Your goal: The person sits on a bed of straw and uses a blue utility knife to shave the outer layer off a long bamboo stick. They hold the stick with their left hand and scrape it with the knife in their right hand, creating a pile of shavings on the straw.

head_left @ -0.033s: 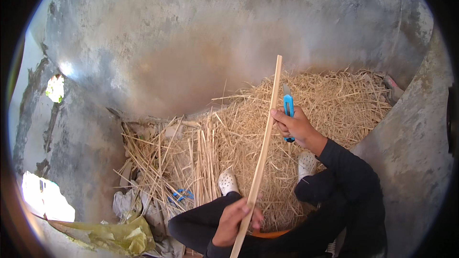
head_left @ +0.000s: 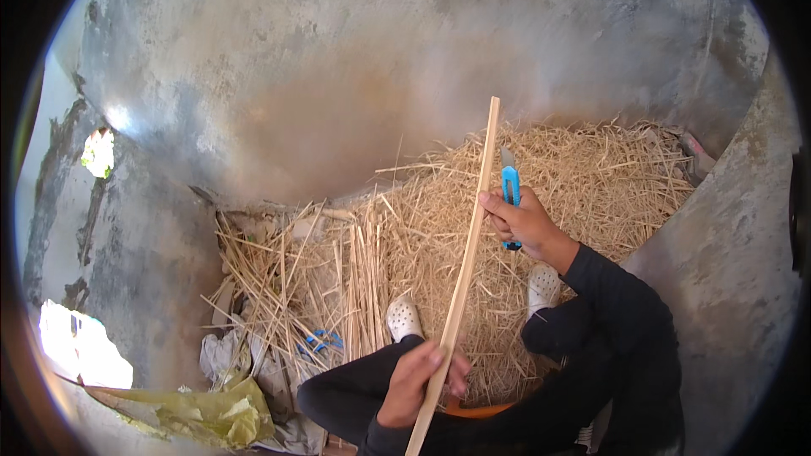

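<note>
A long pale bamboo strip [head_left: 470, 266] slants upright in front of me, running from the bottom edge up toward the wall. My right hand [head_left: 517, 221] pinches it between thumb and finger and also grips a blue utility knife [head_left: 510, 187]. The knife's blade is out and points up, just right of the strip. Lower down, my left hand [head_left: 416, 382] is closed around the strip, thumb on its face and fingers on the far side; those fingers are slightly blurred.
Dry shavings [head_left: 583, 173] heap along the grey wall [head_left: 338, 59]. Cut strips [head_left: 365, 283] lie left of my white clogs [head_left: 404, 319]. A small blue object [head_left: 321, 342] sits among loose strips, and a yellowish sheet [head_left: 228, 414] lies at lower left.
My left hand has shifted slightly up along the bamboo strip. The right hand, knife and strip have hardly moved.
</note>
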`<action>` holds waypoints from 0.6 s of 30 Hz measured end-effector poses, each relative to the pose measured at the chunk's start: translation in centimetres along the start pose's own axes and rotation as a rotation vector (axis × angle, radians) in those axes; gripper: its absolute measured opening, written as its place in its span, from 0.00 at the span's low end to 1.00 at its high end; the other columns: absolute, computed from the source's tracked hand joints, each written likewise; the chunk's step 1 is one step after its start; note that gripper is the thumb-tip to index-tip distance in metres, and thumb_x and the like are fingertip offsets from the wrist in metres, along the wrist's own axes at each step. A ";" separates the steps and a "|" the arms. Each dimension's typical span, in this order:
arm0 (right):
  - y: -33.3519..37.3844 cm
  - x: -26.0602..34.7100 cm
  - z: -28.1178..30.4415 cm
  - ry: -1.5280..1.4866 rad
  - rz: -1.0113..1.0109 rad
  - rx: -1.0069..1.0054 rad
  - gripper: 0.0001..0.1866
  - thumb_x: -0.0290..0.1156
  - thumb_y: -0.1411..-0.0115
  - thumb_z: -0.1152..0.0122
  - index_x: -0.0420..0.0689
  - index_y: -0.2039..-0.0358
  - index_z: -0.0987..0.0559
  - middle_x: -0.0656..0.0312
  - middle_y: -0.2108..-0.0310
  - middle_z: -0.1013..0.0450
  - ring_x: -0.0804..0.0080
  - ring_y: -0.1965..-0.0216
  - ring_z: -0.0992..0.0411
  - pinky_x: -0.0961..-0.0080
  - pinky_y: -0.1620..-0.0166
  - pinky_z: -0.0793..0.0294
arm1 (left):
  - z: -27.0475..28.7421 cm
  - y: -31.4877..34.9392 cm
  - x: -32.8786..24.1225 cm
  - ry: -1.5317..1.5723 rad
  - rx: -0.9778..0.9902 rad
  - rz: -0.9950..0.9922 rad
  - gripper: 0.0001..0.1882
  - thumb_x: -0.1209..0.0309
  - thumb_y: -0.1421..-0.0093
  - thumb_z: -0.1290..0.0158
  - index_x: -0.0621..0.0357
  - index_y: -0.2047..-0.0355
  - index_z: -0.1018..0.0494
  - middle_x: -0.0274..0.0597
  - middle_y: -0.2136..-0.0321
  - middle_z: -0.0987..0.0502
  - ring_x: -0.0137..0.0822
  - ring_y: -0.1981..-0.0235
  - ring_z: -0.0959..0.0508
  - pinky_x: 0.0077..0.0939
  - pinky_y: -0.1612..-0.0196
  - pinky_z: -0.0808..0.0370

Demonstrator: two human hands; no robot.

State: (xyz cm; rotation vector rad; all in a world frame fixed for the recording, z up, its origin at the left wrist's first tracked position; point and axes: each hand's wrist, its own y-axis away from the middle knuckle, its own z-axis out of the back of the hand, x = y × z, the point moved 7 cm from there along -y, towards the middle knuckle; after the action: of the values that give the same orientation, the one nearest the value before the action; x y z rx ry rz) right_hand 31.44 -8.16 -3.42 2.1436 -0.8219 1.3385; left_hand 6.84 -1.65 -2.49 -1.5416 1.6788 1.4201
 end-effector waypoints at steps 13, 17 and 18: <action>5.7 2.6 -4.2 1.491 0.468 -0.003 0.42 0.74 0.50 0.57 0.42 0.89 0.26 0.55 0.92 0.34 0.59 0.88 0.30 0.64 0.81 0.32 | 1.4 -2.2 -0.5 0.050 -0.047 -0.016 0.23 0.69 0.32 0.59 0.57 0.37 0.44 0.31 0.73 0.33 0.17 0.86 0.40 0.12 0.81 0.40; 4.2 0.2 -3.4 1.531 0.489 -0.027 0.44 0.76 0.51 0.59 0.42 0.91 0.26 0.55 0.95 0.36 0.59 0.91 0.32 0.64 0.85 0.34 | 0.5 -1.6 -0.9 -0.140 -0.109 -0.032 0.24 0.70 0.33 0.57 0.58 0.37 0.45 0.27 0.77 0.36 0.16 0.84 0.41 0.12 0.81 0.41; 2.6 0.9 -1.5 1.553 0.422 -0.103 0.44 0.76 0.51 0.59 0.42 0.91 0.26 0.55 0.95 0.36 0.59 0.91 0.32 0.65 0.84 0.33 | 0.4 -1.4 -0.7 -0.174 -0.124 -0.028 0.24 0.70 0.33 0.57 0.58 0.37 0.44 0.26 0.78 0.37 0.15 0.84 0.42 0.12 0.80 0.42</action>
State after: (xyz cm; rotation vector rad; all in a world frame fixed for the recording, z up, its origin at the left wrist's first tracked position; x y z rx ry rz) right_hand 28.98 -9.22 -1.83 0.3534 -0.5573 2.4047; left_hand 8.20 -0.79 -2.55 -1.4536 1.4867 1.6199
